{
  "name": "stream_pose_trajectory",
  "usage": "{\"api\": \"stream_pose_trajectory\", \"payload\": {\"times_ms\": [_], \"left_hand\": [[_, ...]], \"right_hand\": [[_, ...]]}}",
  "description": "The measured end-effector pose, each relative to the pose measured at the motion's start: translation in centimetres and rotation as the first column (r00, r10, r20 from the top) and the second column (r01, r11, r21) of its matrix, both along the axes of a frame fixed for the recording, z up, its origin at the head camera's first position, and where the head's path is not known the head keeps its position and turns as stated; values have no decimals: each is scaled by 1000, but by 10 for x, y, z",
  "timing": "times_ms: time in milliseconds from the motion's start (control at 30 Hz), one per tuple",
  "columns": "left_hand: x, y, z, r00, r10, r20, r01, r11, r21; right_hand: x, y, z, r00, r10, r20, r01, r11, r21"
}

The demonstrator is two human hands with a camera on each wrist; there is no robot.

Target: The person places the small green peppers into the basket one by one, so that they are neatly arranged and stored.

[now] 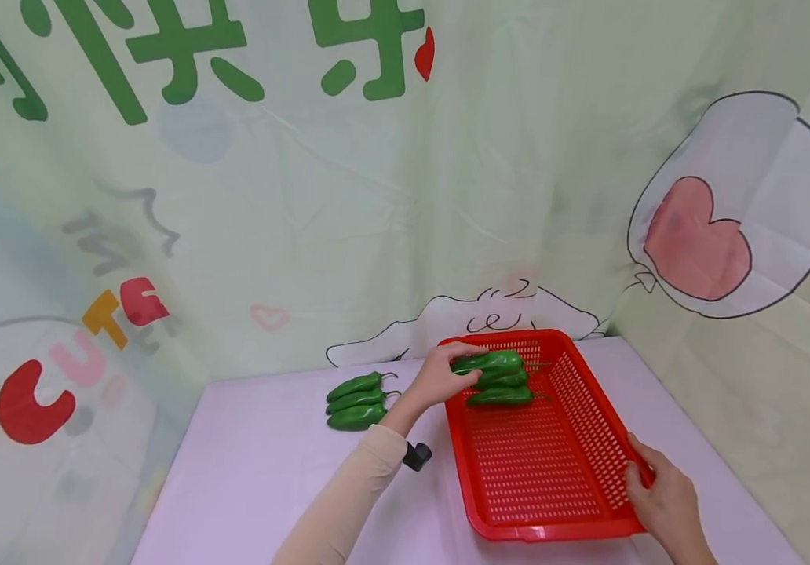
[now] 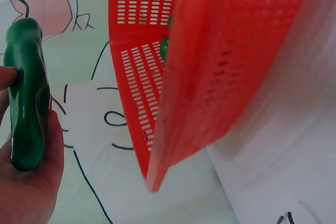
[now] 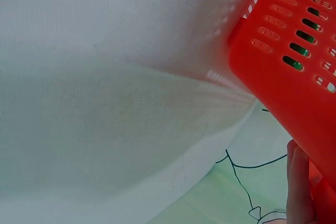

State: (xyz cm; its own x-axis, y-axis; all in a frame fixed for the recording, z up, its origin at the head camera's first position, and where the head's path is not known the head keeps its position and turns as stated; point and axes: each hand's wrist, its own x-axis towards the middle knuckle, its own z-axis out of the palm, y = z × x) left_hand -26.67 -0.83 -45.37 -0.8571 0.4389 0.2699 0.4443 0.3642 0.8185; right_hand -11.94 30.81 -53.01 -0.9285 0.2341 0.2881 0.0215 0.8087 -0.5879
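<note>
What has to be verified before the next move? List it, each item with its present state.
1. Left hand has a firm-looking hold on a green pepper: ok, thumb and fingers are on it.
2. Right hand steadies the red basket: ok, it grips the right-hand rim.
3. Held pepper is clear of the peppers in the basket: cannot tell, they overlap in the head view.
4. Basket has room: ok, its near part is bare.
5. All peppers are off the table: not ok, three peppers lie left of the basket.
</note>
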Motion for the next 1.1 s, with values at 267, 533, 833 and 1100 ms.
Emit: {"api": "stream_pose_trajectory", "payload": {"times_ms": [267,533,833,1100], "left_hand": [[-8,34,-5,997,-48,66,49,999,-16],[-9,54,-22,984,-72,161,69,997,25],[-9,68,-34,977,-57,204,47,997,53],[-4,85,-44,973,-27,228,31,999,-13]], "right_hand": [[0,-1,0,1000,-2,12,2,1000,-10],[0,-2,1,1000,-3,6,3,1000,-16],[1,-2,3,1000,4,1,-4,1000,-17],[-1,-3,2,999,-13,39,13,1000,-14]]}}
